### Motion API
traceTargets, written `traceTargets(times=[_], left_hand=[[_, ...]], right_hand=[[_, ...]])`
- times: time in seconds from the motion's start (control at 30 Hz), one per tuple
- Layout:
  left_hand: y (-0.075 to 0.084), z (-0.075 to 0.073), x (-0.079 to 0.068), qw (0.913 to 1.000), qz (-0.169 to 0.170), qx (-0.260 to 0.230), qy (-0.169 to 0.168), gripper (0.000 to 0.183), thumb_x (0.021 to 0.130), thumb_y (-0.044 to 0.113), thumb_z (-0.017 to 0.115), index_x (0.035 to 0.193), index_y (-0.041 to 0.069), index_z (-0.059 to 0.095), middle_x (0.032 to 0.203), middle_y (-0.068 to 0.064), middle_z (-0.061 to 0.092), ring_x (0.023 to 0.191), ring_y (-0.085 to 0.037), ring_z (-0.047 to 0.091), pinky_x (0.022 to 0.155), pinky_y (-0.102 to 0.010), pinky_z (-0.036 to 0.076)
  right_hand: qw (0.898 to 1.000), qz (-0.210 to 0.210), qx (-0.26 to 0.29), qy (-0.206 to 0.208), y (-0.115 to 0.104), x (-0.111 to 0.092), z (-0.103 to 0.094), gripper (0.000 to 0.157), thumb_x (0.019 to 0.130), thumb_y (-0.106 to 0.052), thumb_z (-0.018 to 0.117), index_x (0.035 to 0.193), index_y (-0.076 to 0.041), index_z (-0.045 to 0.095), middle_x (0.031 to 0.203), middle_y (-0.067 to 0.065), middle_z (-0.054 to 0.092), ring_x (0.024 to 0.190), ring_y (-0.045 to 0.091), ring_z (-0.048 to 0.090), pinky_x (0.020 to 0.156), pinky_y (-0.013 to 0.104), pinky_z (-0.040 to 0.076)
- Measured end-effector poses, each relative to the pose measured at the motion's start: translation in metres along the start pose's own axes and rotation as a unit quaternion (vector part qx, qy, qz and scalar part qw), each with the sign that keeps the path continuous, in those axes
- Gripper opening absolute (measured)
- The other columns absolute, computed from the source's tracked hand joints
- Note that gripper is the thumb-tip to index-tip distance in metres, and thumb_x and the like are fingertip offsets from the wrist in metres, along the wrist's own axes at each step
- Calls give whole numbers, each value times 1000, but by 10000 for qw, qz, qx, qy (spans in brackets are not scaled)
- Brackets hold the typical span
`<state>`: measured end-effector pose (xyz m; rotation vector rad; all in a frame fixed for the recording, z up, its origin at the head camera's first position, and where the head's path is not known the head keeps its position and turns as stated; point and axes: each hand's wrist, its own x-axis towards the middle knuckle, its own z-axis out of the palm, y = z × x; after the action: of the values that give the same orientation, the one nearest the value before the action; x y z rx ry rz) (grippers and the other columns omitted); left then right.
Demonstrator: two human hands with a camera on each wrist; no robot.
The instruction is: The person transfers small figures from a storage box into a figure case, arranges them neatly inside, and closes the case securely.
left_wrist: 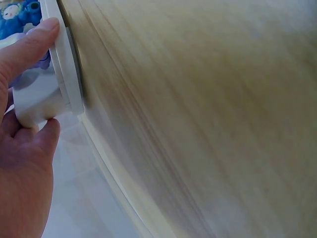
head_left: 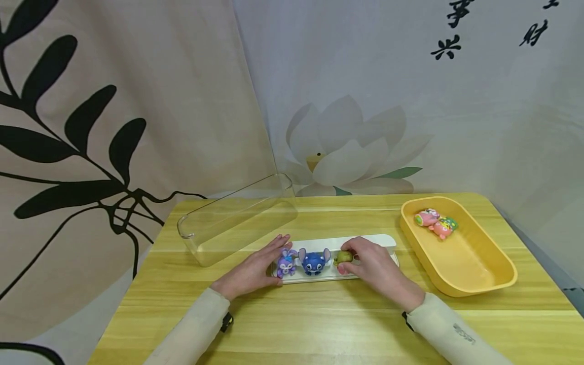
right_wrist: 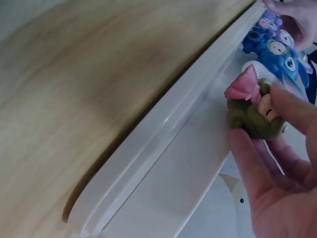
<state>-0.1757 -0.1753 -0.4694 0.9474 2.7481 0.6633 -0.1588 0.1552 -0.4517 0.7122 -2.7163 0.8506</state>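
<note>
My right hand (head_left: 374, 263) pinches a small olive-green figurine (right_wrist: 255, 116) with a pink bow-shaped part and a smiling face, over the white stepped display base (head_left: 337, 278). Left of it on the base stand a blue big-eared figurine (head_left: 313, 263) and a purple long-eared figurine (head_left: 286, 264). My left hand (head_left: 255, 266) holds the base's left end, thumb at the front edge and fingers round the end and back. In the left wrist view the thumb (left_wrist: 37, 42) lies along the base's rim, partly covering the purple figurine.
A transparent box-shaped cover (head_left: 237, 223) lies at the back left of the wooden table (head_left: 292, 324). On the right stands a yellow tray (head_left: 483, 274) with two pink figurines (head_left: 441, 229) at its far end. A printed curtain (head_left: 388, 76) hangs behind the table.
</note>
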Motion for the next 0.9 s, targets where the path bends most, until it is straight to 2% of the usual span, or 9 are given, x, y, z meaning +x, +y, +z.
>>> traceTargets(times=[0.23,0.47,0.6,0.77,0.9], left_hand=[[0,0,0,10000,43,-13,-3,93,87,26,86,163,17,33,174,-1,15,159,-20,12,123,-47,28],[0,0,-1,10000,31,-17,39,93,87,26,86,164,17,33,173,0,16,158,-19,13,123,-48,29],[0,1,-1,10000,11,-19,37,94,87,27,86,164,18,33,174,0,15,158,-19,13,123,-47,29],[-1,1,-1,10000,48,6,32,93,87,27,86,163,16,33,173,0,16,158,-19,13,123,-44,29],[-1,1,0,10000,87,28,30,92,88,26,85,163,15,34,173,0,16,158,-19,13,123,-44,29]], right_hand=[[9985,-367,-377,130,1,0,7,34,79,-22,92,103,-11,70,97,-4,64,83,8,61,72,31,59],[9925,-725,-946,277,2,-2,14,39,75,-22,94,101,-8,70,98,1,65,82,13,64,69,33,60],[9919,-640,-1068,245,1,-3,13,41,74,-25,95,103,-8,72,99,1,66,84,14,64,71,34,60],[9941,-365,-1013,105,1,-6,6,49,75,-32,94,114,-11,72,108,-1,68,94,16,68,76,37,61],[9947,-401,-937,105,3,-9,-1,53,76,-35,93,119,-12,72,115,0,70,104,20,68,83,41,61]])
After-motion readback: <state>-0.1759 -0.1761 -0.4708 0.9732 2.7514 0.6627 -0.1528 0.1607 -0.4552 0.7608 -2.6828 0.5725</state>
